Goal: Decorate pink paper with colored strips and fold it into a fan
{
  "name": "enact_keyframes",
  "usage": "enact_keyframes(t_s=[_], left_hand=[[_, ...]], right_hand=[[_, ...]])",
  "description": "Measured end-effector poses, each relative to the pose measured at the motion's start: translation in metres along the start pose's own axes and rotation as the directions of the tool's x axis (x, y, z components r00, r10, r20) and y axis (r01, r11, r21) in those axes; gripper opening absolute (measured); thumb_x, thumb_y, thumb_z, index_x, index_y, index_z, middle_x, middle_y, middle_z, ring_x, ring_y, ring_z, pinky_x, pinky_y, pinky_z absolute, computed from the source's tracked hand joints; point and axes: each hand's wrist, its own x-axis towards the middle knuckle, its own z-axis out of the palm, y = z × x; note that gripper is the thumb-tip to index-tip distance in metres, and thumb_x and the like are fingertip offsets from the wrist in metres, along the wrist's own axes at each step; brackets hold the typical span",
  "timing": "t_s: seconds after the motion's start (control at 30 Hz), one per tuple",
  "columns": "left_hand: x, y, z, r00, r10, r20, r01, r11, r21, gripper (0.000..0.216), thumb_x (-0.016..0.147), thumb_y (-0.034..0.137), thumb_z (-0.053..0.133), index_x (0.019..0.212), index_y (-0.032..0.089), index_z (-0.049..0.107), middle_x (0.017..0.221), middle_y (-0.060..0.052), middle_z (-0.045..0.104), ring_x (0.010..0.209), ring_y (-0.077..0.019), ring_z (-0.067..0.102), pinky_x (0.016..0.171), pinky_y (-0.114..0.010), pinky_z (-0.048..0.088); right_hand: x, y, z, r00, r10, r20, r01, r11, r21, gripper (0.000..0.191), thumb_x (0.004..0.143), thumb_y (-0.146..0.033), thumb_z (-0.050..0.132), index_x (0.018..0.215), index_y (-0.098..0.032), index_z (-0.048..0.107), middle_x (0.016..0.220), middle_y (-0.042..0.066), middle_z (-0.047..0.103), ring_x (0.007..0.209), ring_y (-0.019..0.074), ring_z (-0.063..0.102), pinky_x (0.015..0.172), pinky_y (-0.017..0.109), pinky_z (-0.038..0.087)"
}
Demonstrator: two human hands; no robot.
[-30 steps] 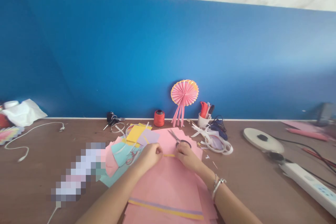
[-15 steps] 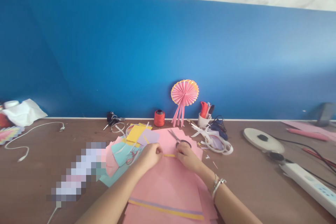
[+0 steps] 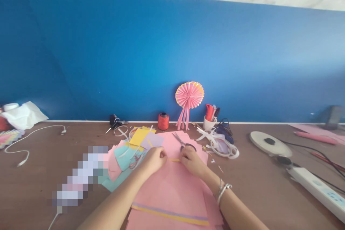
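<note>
Pinching above the pink paper (image 3: 172,190) on the worktop (image 3: 256,190), your left hand (image 3: 155,160) and right hand (image 3: 192,161) each keep a clenched grip on one end of the yellow strip (image 3: 174,159); scissors (image 3: 183,142) just beyond, fan (image 3: 189,96) at the back.

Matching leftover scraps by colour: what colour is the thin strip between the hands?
Yellow. The strip shows best in the head view, over pink paper.

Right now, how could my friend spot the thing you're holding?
Find the big pink sheet on the brown table. At its far end, the left hand and right hand pinch a yellow strip. Unlike the yellow square nearby, it is thin.
</note>
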Motion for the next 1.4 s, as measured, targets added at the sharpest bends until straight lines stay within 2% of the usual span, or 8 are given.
enact_keyframes(t_s=[0.47,0.73,0.87,1.17,1.4], left_hand=[[0.0,0.0,0.0,1.0,0.0,0.005,0.0,1.0,0.02,0.013,0.07,0.012,0.053,0.073,0.017,0.065,0.067,-0.001,0.065,0.063,-0.0129,0.057,0.059,-0.021,0.035],[-0.002,0.006,0.002,1.0,0.01,-0.011,-0.009,0.998,0.055,0.011,0.074,0.025,0.057,0.072,0.016,0.063,0.065,-0.002,0.064,0.064,-0.0148,0.058,0.058,-0.022,0.035],[-0.001,0.005,0.006,0.999,0.012,-0.029,-0.009,0.996,0.086,0.007,0.074,0.022,0.058,0.072,0.017,0.062,0.068,-0.003,0.064,0.067,-0.0158,0.058,0.06,-0.023,0.035],[0.002,0.002,0.012,0.999,0.007,-0.053,0.0,0.992,0.126,0.004,0.073,0.021,0.06,0.073,0.018,0.06,0.069,-0.002,0.063,0.07,-0.0157,0.059,0.061,-0.023,0.036],[0.002,0.002,0.012,0.999,0.003,-0.048,0.004,0.991,0.13,0.003,0.073,0.021,0.06,0.073,0.018,0.06,0.067,-0.001,0.063,0.069,-0.0154,0.058,0.061,-0.023,0.035]], right_hand=[[0.0,0.004,0.002,1.0,-0.019,0.003,0.019,1.0,0.0,0.019,0.065,-0.008,0.043,0.052,-0.019,0.035,0.062,0.0,0.042,0.065,0.0148,0.038,0.065,0.029,0.032],[0.001,-0.001,-0.002,1.0,0.004,0.017,-0.003,1.0,-0.022,0.02,0.065,-0.007,0.042,0.051,-0.019,0.035,0.062,-0.001,0.041,0.066,0.0147,0.037,0.066,0.029,0.033],[0.0,-0.003,-0.002,1.0,-0.011,0.015,0.011,1.0,-0.022,0.02,0.065,-0.007,0.043,0.051,-0.02,0.035,0.062,0.0,0.041,0.066,0.0148,0.039,0.065,0.028,0.033],[-0.004,0.005,-0.005,0.998,-0.005,-0.066,-0.004,0.99,-0.138,0.023,0.062,-0.006,0.044,0.048,-0.019,0.032,0.065,0.002,0.043,0.068,0.016,0.042,0.063,0.028,0.033],[-0.007,0.015,-0.008,0.999,0.017,-0.028,-0.022,0.986,-0.165,0.022,0.067,-0.008,0.045,0.051,-0.02,0.034,0.069,0.003,0.046,0.073,0.0172,0.045,0.065,0.029,0.034]])
